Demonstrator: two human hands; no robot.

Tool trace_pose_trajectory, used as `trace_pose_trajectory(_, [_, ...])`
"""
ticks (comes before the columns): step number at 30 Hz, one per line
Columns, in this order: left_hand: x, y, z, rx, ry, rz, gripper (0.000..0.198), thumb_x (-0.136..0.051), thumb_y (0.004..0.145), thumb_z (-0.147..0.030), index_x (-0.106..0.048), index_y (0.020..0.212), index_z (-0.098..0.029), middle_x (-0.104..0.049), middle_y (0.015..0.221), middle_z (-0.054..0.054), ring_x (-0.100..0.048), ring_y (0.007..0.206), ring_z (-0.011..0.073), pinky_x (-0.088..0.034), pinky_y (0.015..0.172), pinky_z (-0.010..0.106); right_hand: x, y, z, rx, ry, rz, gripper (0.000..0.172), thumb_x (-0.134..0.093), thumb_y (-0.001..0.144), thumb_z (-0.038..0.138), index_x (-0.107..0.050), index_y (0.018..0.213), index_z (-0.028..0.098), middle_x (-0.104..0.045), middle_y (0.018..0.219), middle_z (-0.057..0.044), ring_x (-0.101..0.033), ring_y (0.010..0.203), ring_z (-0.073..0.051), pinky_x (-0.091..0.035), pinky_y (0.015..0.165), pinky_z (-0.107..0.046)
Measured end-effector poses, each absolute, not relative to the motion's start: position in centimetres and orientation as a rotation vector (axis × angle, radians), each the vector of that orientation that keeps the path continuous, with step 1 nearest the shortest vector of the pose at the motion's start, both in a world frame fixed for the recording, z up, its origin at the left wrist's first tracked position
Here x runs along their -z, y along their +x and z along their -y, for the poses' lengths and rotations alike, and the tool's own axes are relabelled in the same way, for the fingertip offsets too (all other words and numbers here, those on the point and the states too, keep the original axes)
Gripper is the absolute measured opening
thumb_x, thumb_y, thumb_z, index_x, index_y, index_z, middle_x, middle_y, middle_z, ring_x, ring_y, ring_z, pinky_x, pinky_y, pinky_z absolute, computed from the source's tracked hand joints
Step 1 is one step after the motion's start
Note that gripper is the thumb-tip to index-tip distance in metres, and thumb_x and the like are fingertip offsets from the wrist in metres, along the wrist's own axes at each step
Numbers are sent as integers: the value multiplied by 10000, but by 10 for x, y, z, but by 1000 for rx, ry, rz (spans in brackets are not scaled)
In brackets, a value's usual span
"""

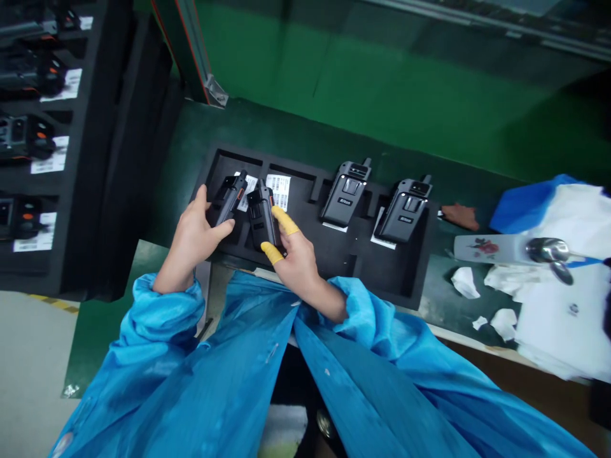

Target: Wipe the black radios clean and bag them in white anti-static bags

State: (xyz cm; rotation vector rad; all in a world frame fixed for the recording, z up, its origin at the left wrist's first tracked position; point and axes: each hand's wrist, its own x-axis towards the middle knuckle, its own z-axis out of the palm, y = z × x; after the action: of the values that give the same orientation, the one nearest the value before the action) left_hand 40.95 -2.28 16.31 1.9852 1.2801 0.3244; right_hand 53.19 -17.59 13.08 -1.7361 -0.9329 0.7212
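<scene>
My left hand (193, 229) is at the left end of a black foam tray (305, 232). Its thumb and fingers are around the lower end of a dark handheld radio (233, 197), which is tilted on its side. Yellow finger cots cover two fingertips of my right hand (296, 253), which grips a second handheld radio (260, 215) by its right side and lower end. White label sheets (279, 189) lie in the tray behind these two. Further right, two radios marked "Riton" rest face up in the tray, a nearer one (344, 196) and a far-right one (405, 213).
Stacked black foam trays (102, 159) with several radios stand at the left. On the right of the green bench (267, 124) are a floral case (491, 247), a metal spoon (547, 249), crumpled tissue (464, 282) and white bags (568, 312). A metal-edged post (198, 51) rises behind.
</scene>
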Motion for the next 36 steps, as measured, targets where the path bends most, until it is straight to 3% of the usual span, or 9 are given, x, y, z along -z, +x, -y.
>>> trace_pose_trajectory(3, [-170, 405, 25, -468, 1505, -1152, 885, -777, 606, -366, -461, 1401, -138, -643, 1180, 121, -613, 1110, 293, -469, 1001, 443, -129, 528, 174, -779, -1553, 789, 793, -631, 815, 341, -274, 1515, 235, -422, 1529, -95, -455, 1381, -203, -368, 1174, -432])
trace_pose_trajectory(7, [-179, 401, 35, -441, 1045, -810, 715, -849, 525, -364, -626, 1174, -163, -712, 1048, 88, -676, 997, 281, -544, 892, 408, -138, 526, 171, -786, -1594, 883, 802, -724, 746, 364, -391, 1464, 235, -514, 1455, -96, -536, 1302, -246, -390, 1161, -452])
trace_pose_trajectory(10, [-182, 398, 42, -420, 965, -745, 596, -894, 479, -374, -674, 991, -166, -734, 962, 81, -695, 934, 283, -566, 837, 396, -146, 529, 169, -757, -1694, 926, 799, -707, 735, 287, -390, 1468, 254, -576, 1380, -83, -582, 1233, -258, -448, 1106, -472])
trace_pose_trajectory(15, [-180, 395, 49, -448, 1027, -797, 574, -908, 460, -333, -660, 955, -182, -716, 944, 48, -683, 926, 241, -541, 872, 363, -154, 537, 154, -819, -1855, 922, 969, -735, 676, 343, -277, 1521, 222, -600, 1321, -134, -630, 1131, -314, -502, 1001, -528])
trace_pose_trajectory(20, [-180, 397, 60, -434, 1095, -828, 752, -909, 446, -285, -601, 1128, -211, -675, 1098, 55, -666, 877, 196, -538, 844, 361, -159, 548, 142, -825, -1972, 938, 766, -677, 663, 242, -474, 1401, 199, -741, 965, -90, -684, 961, -327, -482, 972, -578])
trace_pose_trajectory(25, [-190, 403, 71, -402, 1161, -805, 823, -895, 480, -274, -537, 1217, -202, -691, 1105, 88, -662, 923, 221, -541, 831, 354, -165, 556, 167, -881, -1639, 571, 684, -632, 593, 185, -534, 1269, 222, -730, 1062, -48, -694, 985, -234, -525, 965, -456])
trace_pose_trajectory(31, [-187, 420, 87, -555, 1413, -803, 852, -869, 513, -274, -496, 1276, -211, -619, 1252, 99, -572, 1198, 302, -471, 1010, 419, -186, 563, 208, -805, -1322, 494, 607, -671, 543, 176, -559, 1129, 288, -705, 1001, -3, -675, 915, -187, -564, 851, -368])
trace_pose_trajectory(36, [-176, 436, 102, -794, 1897, -815, 638, -725, 613, -154, -515, 1212, -225, -608, 1226, 84, -562, 1191, 289, -439, 1040, 436, -180, 569, 230, -499, -1439, 569, 388, -584, 516, 128, -655, 874, 259, -687, 939, -22, -651, 938, -226, -536, 896, -418])
